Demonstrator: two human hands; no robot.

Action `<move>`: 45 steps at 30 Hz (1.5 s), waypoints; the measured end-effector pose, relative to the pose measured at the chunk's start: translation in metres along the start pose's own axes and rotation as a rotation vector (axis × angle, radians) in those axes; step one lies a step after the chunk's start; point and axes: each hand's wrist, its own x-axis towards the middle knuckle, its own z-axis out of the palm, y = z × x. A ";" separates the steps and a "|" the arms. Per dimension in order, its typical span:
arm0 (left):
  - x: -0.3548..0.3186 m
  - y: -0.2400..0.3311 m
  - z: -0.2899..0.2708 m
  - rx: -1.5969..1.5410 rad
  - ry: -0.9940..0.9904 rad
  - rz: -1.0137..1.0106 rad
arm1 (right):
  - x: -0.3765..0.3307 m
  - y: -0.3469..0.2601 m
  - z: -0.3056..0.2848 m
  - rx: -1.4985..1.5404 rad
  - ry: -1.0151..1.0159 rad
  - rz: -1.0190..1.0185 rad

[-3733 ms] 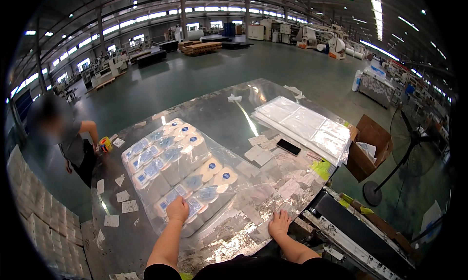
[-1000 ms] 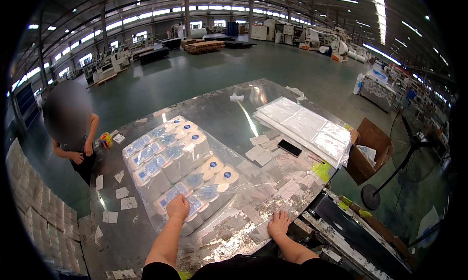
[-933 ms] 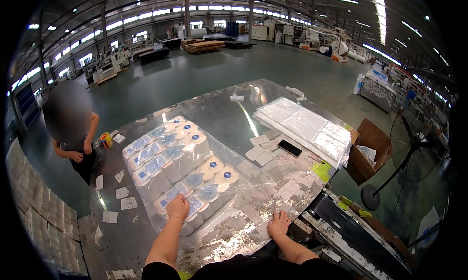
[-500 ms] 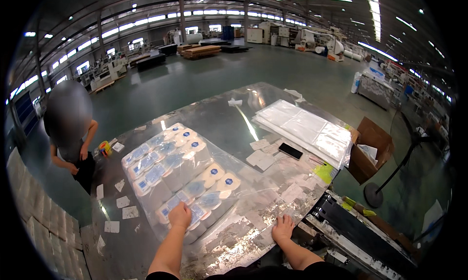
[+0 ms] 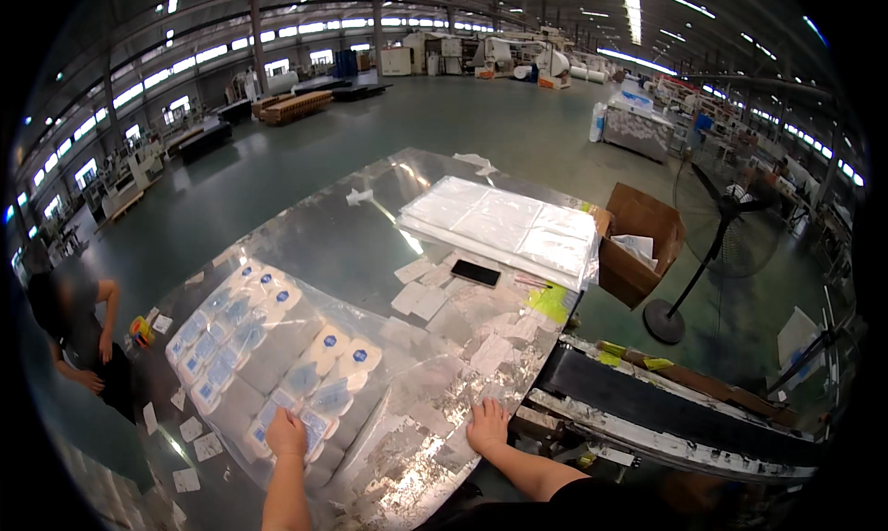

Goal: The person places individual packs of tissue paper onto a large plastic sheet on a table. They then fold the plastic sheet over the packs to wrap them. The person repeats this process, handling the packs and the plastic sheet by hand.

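Clear bag: the film (image 5: 365,418) lies on the near left of the metal table (image 5: 301,235), over white round-topped packs (image 5: 268,355) with blue marks, its looser part spreading to the right.
Left hand: the left hand (image 5: 287,433) rests on the near end of the packs, fingers curled into a fist (whether film is pinched inside, I cannot tell).
Right hand: the right hand (image 5: 488,426) lies on the table's near edge, fingers released and spread, apart from the bag.
Paper pieces: white pieces (image 5: 419,300) lie beyond the bag's right side.
Phone: a black phone (image 5: 475,272) lies just beside them.
Plastic sheets: a flat white stack (image 5: 499,226) sits beyond the phone.
Tape: a yellow and red tape holder (image 5: 141,331) stands at the table's left edge.
Co-worker: a person (image 5: 88,346) is near that edge, face blurred.
Conveyor: a black belt (image 5: 647,397) runs off to the right.
Carton: an open brown box (image 5: 622,277) sits past the table's right side, a black fan (image 5: 664,321) near it.
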 end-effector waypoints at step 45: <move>-0.021 0.012 -0.003 0.078 0.032 -0.252 | 0.010 0.043 0.010 0.172 -0.025 -0.482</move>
